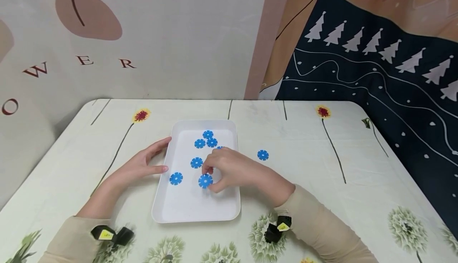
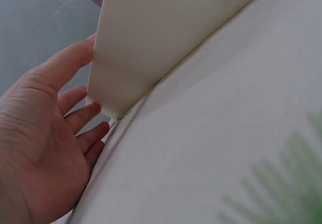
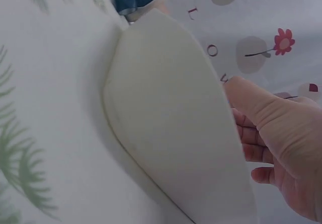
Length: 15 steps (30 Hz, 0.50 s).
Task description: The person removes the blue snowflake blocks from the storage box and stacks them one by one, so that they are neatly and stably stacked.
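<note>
A white tray [image 1: 196,209] lies on the table with several blue notched building discs [image 1: 196,162] in it. My left hand [image 1: 137,165] rests at the tray's left rim, thumb and fingers spread and fairly straight. In the left wrist view, the fingertips of that left hand [image 2: 55,128] meet the tray's outer wall [image 2: 146,38]. Over the tray, my right hand [image 1: 230,169] pinches one blue disc [image 1: 205,181] between thumb and fingers. Another disc [image 1: 220,147] is partly hidden behind this hand. The tray wall [image 3: 171,108] blocks the right fingertips in the right wrist view.
One more blue disc [image 1: 262,155] lies on the flower-print tablecloth [image 1: 300,144], to the right of the tray. A printed curtain [image 1: 179,36] hangs behind the table, and a dark cloth with white trees [image 1: 372,68] is at the right.
</note>
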{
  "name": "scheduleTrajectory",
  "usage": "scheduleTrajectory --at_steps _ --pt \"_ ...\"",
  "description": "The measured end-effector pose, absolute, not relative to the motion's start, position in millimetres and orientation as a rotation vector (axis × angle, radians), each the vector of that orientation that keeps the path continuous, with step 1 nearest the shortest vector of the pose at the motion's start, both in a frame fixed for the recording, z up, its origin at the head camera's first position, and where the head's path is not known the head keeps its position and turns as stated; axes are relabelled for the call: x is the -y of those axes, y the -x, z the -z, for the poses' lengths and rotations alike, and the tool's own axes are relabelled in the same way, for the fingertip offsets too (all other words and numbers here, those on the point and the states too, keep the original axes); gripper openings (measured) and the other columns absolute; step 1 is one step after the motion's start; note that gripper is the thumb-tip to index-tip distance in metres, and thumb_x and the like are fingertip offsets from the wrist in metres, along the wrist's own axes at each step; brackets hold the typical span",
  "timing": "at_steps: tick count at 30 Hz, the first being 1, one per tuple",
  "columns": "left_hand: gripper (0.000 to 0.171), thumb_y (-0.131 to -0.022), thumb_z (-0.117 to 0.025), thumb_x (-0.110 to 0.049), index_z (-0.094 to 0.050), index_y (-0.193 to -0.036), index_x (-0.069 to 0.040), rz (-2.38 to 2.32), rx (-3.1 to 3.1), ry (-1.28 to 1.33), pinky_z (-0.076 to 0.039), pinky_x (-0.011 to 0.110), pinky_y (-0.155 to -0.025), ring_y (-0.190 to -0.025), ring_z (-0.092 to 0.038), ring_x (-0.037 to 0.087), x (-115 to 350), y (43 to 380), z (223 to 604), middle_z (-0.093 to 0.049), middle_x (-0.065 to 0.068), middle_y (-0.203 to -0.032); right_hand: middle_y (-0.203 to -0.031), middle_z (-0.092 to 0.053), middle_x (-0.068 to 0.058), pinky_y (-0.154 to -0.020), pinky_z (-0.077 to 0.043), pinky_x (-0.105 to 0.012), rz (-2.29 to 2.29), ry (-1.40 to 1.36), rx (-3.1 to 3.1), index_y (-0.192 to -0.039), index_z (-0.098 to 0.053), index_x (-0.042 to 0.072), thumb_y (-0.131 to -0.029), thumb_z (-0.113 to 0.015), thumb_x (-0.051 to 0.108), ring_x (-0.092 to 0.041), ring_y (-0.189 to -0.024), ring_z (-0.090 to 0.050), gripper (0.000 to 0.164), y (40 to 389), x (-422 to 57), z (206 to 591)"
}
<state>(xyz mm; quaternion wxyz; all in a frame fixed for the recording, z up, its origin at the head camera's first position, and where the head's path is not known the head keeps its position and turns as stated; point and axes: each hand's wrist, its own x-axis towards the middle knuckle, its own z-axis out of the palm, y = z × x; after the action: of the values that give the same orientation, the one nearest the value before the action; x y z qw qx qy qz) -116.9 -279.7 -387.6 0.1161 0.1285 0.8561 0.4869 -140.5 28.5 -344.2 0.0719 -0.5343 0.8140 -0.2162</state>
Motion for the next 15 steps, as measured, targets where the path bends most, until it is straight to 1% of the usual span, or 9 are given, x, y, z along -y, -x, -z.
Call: scheduleTrajectory --at_steps 9,15 --pt "0.085 -0.083 -0.076 -0.018 -0.026 -0.152 -0.010 -1.434 -2.503 -0.391 -0.021 0.062 -0.105 -0.140 -0.020 0.039 279.7 117.2 388.4 -0.025 0.014 -0.154 -0.086 -0.060 0.005 -0.080 -0.039 -0.028 0.671 1.517 -2.517 -0.097 -0.069 0.015 -0.078 -0.076 0.027 -0.014 -0.084 -0.053 0.024 147.5 -52.5 335.1" --pt "0.085 -0.083 -0.076 -0.019 -0.026 -0.152 -0.010 -1.423 -2.512 -0.378 -0.023 0.062 -0.105 -0.140 -0.020 0.039 278.8 116.2 387.9 -0.026 0.015 -0.154 -0.085 -0.060 0.006 -0.081 -0.040 -0.030 0.716 1.464 -2.577 -0.097 -0.070 0.014 -0.076 -0.079 0.026 -0.014 -0.084 -0.052 0.026 151.7 -71.7 330.2"
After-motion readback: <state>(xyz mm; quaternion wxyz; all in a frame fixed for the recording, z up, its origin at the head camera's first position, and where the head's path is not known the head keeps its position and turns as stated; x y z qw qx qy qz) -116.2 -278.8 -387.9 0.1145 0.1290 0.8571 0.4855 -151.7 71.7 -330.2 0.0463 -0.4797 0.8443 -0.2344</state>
